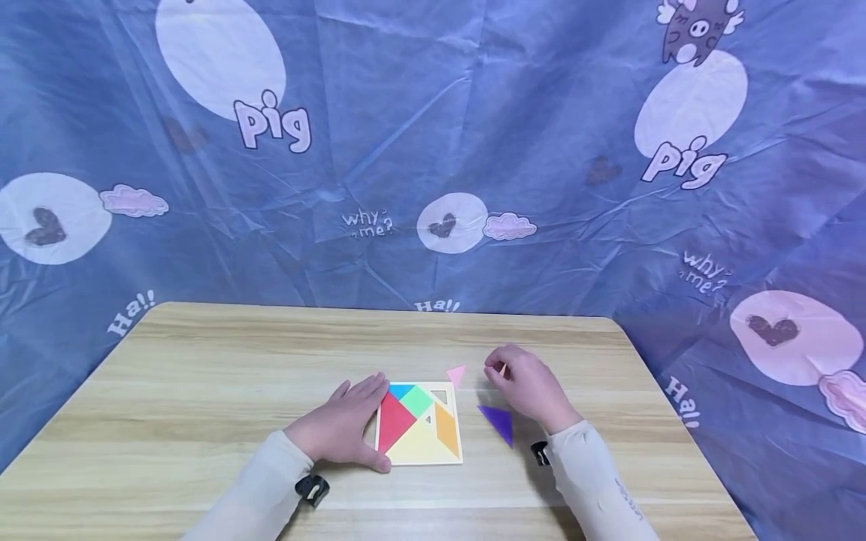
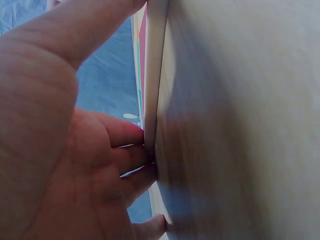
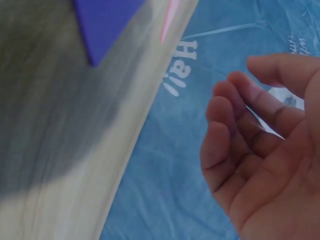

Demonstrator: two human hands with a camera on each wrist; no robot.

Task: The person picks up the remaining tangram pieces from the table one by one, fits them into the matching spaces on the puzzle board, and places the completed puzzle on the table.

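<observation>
A square tangram tray (image 1: 460,439) lies on the table, holding red (image 1: 395,422), blue (image 1: 401,391), green (image 1: 416,402), yellow (image 1: 422,443) and orange (image 1: 446,430) pieces. Bare gaps show at its upper right and near its middle. My left hand (image 1: 341,424) spans the tray's left side, thumb by the near corner and fingers by the far one; its fingertips touch the rim (image 2: 153,75) in the left wrist view. My right hand (image 1: 531,383) hovers right of the tray, fingers loosely bent and holding nothing in the right wrist view. Beneath it lies a purple triangle (image 1: 499,425).
A small pink triangle (image 1: 456,375) lies just beyond the tray's far right corner. The wooden table (image 1: 237,376) ends at a blue patterned cloth (image 1: 379,165) hanging behind and on both sides.
</observation>
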